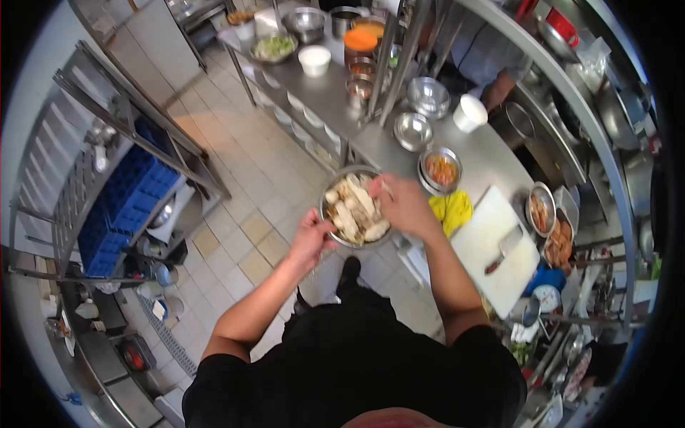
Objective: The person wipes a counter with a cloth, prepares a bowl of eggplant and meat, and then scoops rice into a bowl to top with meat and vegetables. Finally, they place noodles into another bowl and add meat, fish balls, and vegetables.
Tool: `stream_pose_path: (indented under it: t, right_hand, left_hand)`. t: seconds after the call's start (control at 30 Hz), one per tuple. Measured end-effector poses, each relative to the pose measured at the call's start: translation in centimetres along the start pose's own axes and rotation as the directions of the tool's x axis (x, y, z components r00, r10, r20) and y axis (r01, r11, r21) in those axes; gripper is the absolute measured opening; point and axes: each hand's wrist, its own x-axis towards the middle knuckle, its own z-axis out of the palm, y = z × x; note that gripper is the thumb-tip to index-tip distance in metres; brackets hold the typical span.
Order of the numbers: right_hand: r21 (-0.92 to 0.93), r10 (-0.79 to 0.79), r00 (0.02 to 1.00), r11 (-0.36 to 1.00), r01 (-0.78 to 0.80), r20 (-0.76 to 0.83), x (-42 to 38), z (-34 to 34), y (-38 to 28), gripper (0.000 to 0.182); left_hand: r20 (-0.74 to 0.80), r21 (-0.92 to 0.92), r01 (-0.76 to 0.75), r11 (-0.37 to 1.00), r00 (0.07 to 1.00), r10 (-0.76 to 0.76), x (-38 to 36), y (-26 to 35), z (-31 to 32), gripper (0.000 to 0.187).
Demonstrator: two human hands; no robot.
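A round metal bowl [325, 214] full of pale, elongated food pieces [351, 207] is held in front of me over the floor, near the counter's edge. My left hand [312, 237] grips its left rim, with the thumb toward the inside. My right hand [401, 205] reaches over the bowl's upper right side, its fingers curled together at the food and rim. Whether those fingers pinch a piece or the rim is hidden. Close to my right hand lie a yellow cloth [452, 211] and a metal bowl of chopped orange-red food [441, 170].
On the steel counter [485, 160] at right, a white cutting board [474, 239] carries a wide-bladed cleaver [510, 241]. Metal bowls [414, 131] and a white tub [470, 113] stand behind. Blue crates [139, 192] fill a rack at left. Tiled floor [250, 185] lies between.
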Motion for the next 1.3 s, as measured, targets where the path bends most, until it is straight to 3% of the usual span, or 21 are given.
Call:
stream_pose_path:
  t: [0.07,0.17,0.2,0.3,0.33,0.43,0.47,0.57,0.6,0.7,0.87,1.0,1.13,1.27,1.3]
  right_hand:
    - [0.097,-0.014,0.998,0.995,0.008,0.055,-0.5,1.3,-1.1,0.015]
    - [0.1,0.014,1.0,0.995,-0.012,-0.024,-1.3,4.5,-2.1,0.014]
    - [0.096,0.092,0.994,0.992,-0.087,-0.052,-1.8,5.3,-2.9,0.016]
    - [0.153,0.039,0.994,0.988,-0.023,-0.106,-3.2,7.8,-5.7,0.019]
    - [0.216,0.074,0.996,0.974,-0.062,-0.047,-3.6,9.0,-6.4,0.023]
    - [-0.219,-0.287,0.943,0.944,0.249,-0.166,-4.3,13.0,-6.5,0.032]
    - [-0.236,-0.178,0.966,0.963,0.132,-0.186,-4.8,13.9,-7.1,0.048]
    - [-0.274,-0.333,0.91,0.925,0.264,-0.248,-6.0,14.9,-7.4,0.067]
    - [-0.344,-0.313,0.94,0.905,0.25,-0.139,-7.0,15.1,-7.5,0.081]
    - [-0.499,-0.362,0.932,0.811,0.307,-0.015,-9.2,16.2,-5.6,0.086]
    - [-0.548,-0.234,0.972,0.814,0.193,-0.005,-11.0,18.3,0.5,0.073]
    - [-0.592,-0.082,0.988,0.806,-0.012,-0.131,-11.0,17.3,5.2,0.067]
    - [-0.619,-0.112,0.981,0.785,-0.011,-0.159,-7.0,15.1,11.6,0.07]
    - [-0.491,-0.174,0.939,0.871,0.006,-0.297,-0.7,9.6,13.0,0.066]
    - [-0.379,-0.18,0.92,0.924,0.037,-0.347,0.0,8.4,13.1,0.063]
  left_hand:
    - [0.012,-0.004,-0.02,1.0,1.0,0.02,-0.9,-0.6,-2.5,0.015]
    - [-0.02,-0.046,-0.021,0.999,1.0,0.02,-3.2,-0.7,-5.1,0.014]
    - [-0.039,-0.042,-0.014,0.999,0.999,0.013,-4.1,-0.7,-5.8,0.014]
    - [-0.029,-0.037,-0.017,0.999,0.999,0.016,-6.3,-1.0,-8.0,0.014]
    - [-0.031,-0.035,-0.015,0.999,0.999,0.014,-6.7,-1.4,-8.7,0.014]
    - [-0.053,-0.044,-0.013,0.999,0.999,0.01,-8.3,-1.5,-9.1,0.014]
    - [-0.056,-0.025,-0.007,1.0,0.998,0.005,-8.8,-1.8,-9.2,0.014]
    - [-0.059,0.012,-0.014,1.0,0.998,0.015,-9.1,-2.4,-9.9,0.013]
    - [-0.05,0.013,-0.023,1.0,0.998,0.024,-9.3,-2.9,-10.1,0.013]
    - [-0.022,0.005,0.009,1.0,1.0,-0.008,-9.0,-4.5,-10.3,0.008]
    - [0.009,0.054,0.122,0.991,0.992,-0.123,-7.4,-8.1,-9.5,0.011]
    - [0.064,0.117,0.148,0.982,0.986,-0.156,-3.9,-11.8,-7.2,0.015]
    - [0.041,0.143,0.154,0.978,0.986,-0.161,2.2,-12.1,-2.6,0.015]
    - [0.026,0.082,0.094,0.992,0.995,-0.097,10.7,-11.0,2.2,0.013]
    - [0.024,0.061,0.069,0.996,0.997,-0.071,12.8,-10.6,3.5,0.012]
